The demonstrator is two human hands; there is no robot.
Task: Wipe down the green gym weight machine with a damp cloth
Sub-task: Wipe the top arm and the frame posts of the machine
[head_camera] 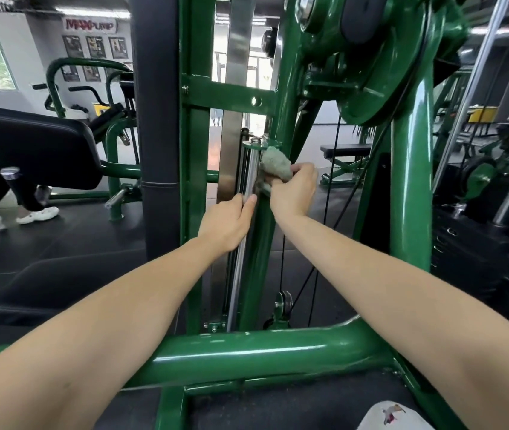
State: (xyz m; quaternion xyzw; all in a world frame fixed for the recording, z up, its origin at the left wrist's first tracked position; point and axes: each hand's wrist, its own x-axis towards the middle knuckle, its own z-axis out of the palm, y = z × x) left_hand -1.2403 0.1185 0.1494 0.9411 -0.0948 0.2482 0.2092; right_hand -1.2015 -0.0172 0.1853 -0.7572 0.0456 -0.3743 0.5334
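The green weight machine (408, 187) fills the middle of the head view, with upright green posts, a large green cam wheel at the top right and a thick horizontal tube across the bottom. A chrome guide rod (247, 175) runs upright beside the centre post. My left hand (226, 223) grips this rod, thumb and fingers curled round it. Just above and to the right, my right hand (293, 187) holds a bunched grey-green cloth (276, 164) and presses it against the green post under a small bracket at the rod's top.
A black padded upright (156, 119) stands left of the frame. Another green machine with a black seat pad (35, 144) is at the left, where a person's leg and white shoe (38, 214) show. A black weight stack (470, 249) sits at the right. Cables (327, 212) hang behind the post.
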